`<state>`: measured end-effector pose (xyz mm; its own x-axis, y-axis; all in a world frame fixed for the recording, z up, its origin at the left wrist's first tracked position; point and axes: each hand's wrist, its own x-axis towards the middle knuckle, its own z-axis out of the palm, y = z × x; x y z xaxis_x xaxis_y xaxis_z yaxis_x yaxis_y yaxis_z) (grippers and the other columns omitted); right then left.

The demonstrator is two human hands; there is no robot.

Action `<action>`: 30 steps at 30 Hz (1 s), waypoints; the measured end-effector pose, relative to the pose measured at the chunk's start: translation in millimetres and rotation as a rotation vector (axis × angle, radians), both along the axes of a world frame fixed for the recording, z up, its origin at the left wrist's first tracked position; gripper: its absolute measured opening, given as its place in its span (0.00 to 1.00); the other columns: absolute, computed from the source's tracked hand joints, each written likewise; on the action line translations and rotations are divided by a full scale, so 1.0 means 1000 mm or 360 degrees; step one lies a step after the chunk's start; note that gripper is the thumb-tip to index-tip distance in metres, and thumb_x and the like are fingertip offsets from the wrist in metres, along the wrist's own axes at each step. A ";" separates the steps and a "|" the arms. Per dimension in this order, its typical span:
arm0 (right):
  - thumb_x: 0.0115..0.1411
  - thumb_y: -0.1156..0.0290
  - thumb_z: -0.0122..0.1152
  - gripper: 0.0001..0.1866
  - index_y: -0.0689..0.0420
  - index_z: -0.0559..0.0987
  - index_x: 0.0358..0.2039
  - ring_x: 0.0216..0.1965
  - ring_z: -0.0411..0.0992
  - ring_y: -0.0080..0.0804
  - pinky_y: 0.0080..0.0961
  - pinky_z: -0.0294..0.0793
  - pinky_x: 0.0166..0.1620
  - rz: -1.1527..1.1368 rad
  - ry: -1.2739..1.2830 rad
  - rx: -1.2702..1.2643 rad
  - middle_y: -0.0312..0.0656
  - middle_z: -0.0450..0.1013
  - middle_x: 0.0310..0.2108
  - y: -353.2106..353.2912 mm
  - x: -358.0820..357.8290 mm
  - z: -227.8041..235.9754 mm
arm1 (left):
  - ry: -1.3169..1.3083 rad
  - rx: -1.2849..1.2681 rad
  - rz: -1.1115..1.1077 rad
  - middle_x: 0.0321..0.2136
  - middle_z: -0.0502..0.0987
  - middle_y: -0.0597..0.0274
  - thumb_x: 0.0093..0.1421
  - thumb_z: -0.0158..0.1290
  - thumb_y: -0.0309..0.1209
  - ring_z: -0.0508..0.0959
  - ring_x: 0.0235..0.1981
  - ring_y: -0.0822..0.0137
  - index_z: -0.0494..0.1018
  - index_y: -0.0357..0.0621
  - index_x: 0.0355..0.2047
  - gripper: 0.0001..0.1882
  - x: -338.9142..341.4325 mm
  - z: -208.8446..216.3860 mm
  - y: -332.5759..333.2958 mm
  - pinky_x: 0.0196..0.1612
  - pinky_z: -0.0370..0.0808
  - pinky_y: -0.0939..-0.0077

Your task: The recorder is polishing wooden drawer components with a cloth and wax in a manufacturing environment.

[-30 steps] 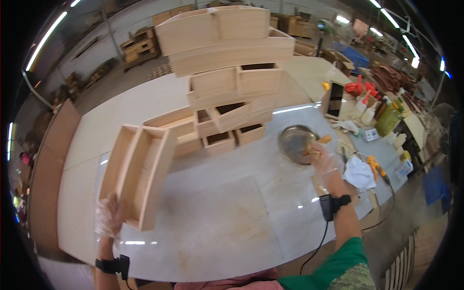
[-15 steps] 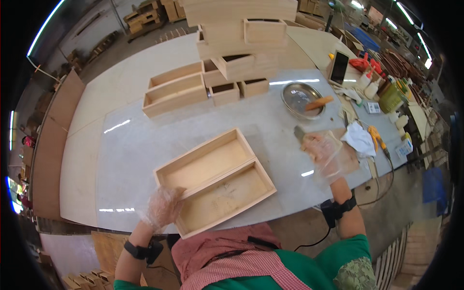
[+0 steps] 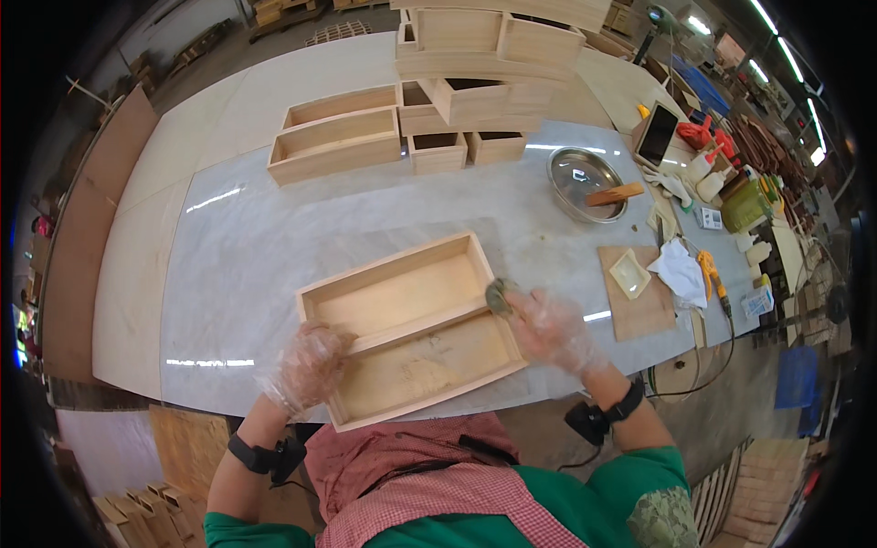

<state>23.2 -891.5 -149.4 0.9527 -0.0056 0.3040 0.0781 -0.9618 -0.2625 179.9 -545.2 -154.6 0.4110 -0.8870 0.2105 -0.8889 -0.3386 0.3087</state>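
A pale wooden box with two long compartments lies at a slant on the table in front of me. My left hand, in a clear plastic glove, is closed on its left end, at the divider. My right hand, gloved likewise, is at the opposite end of the divider. It pinches a small dark grey-green tool with a rounded end, whose tip touches or nearly touches the box's right edge. The fingers hide the rest of that tool, so its kind is unclear.
Similar wooden boxes stand stacked at the back. Right of them sits a round metal bowl with a wooden piece across its rim. A small square dish rests on a board, beside a white cloth and a yellow corded tool.
My right hand has moved left, with the dark tool, from above the board to the box's right end. The square dish it covered now shows. My left hand keeps its grip.
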 end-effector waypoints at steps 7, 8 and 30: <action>0.56 0.66 0.59 0.18 0.53 0.76 0.48 0.27 0.69 0.46 0.40 0.70 0.29 0.0098 -0.0196 -0.0125 0.45 0.68 0.27 -0.015 0.097 -0.012 | 0.0087 -0.0062 0.0006 0.31 0.75 0.54 0.45 0.57 0.21 0.76 0.37 0.52 0.72 0.44 0.43 0.21 0.000 0.002 -0.002 0.54 0.71 0.56; 0.56 0.67 0.58 0.17 0.53 0.77 0.46 0.27 0.70 0.47 0.41 0.70 0.30 0.0097 -0.0147 -0.0091 0.46 0.68 0.28 -0.010 0.104 -0.004 | 0.0089 -0.0063 0.0031 0.31 0.75 0.54 0.45 0.57 0.21 0.76 0.37 0.52 0.72 0.44 0.43 0.21 0.000 0.004 -0.002 0.54 0.71 0.56; 0.57 0.70 0.54 0.05 0.55 0.76 0.31 0.25 0.74 0.49 0.39 0.73 0.28 0.0864 0.0193 -0.0275 0.49 0.73 0.24 0.188 0.167 0.031 | 0.1277 -0.0642 0.1129 0.56 0.68 0.43 0.52 0.63 0.40 0.68 0.59 0.53 0.59 0.32 0.61 0.41 -0.068 -0.013 0.035 0.62 0.64 0.64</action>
